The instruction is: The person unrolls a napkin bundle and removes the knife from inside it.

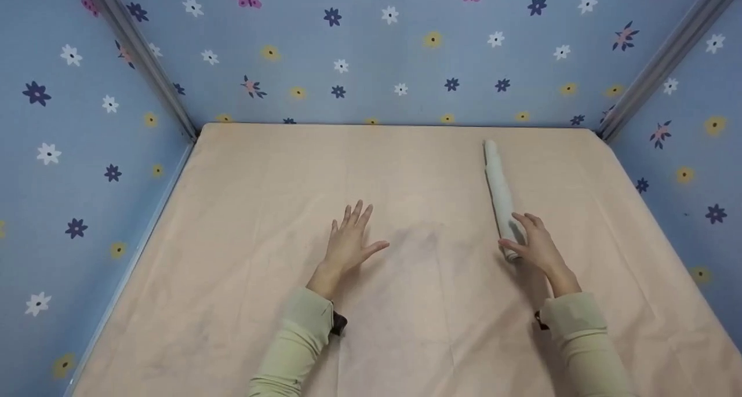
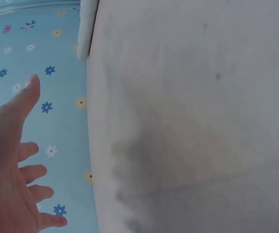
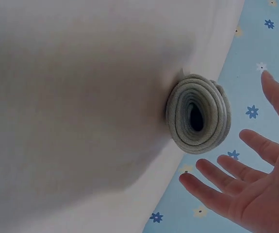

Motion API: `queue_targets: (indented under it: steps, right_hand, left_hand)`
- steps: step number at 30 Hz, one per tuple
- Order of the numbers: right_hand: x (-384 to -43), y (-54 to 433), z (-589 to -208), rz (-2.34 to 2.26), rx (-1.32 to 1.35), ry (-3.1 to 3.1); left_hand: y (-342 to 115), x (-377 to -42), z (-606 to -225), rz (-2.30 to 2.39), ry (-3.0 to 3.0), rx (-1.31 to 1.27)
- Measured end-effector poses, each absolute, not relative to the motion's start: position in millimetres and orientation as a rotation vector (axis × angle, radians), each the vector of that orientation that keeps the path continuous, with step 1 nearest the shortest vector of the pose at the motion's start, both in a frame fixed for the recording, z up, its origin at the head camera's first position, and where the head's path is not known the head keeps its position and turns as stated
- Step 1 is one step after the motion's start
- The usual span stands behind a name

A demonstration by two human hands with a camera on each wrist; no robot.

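Note:
A pale green rolled-up cloth [image 1: 499, 191] lies lengthwise on the right part of the table, running from near the back edge toward the front. In the right wrist view its near end shows as a spiral of layers [image 3: 197, 114] around a dark hollow. My right hand [image 1: 538, 247] hovers at that near end, thumb and fingers spread apart, and a gap shows between hand and roll in the right wrist view. Over the middle of the table, left of the roll, my left hand [image 1: 346, 247] is held with fingers straight and spread, holding nothing.
A peach-coloured cloth [image 1: 278, 171] with creases covers the table. Blue flowered panels [image 1: 371, 49] stand behind it and on both sides. Grey posts [image 1: 145, 61] rise at the back corners. Each wrist wears a dark strap or camera [image 1: 338, 323].

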State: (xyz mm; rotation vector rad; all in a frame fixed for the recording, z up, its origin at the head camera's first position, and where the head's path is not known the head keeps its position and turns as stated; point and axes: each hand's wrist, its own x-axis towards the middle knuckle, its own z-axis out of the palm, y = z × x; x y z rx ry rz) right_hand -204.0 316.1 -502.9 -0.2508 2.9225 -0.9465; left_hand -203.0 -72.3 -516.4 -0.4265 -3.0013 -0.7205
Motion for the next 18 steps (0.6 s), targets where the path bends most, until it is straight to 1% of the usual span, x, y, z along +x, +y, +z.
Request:
queue_targets:
  steps: [18]
  right_hand:
    - [-208.3,318.3,-512.7,-1.051,-0.078,2.815]
  left_hand:
    - [-33.2,-198.6,-526.7,-0.941,-2.978,-0.544]
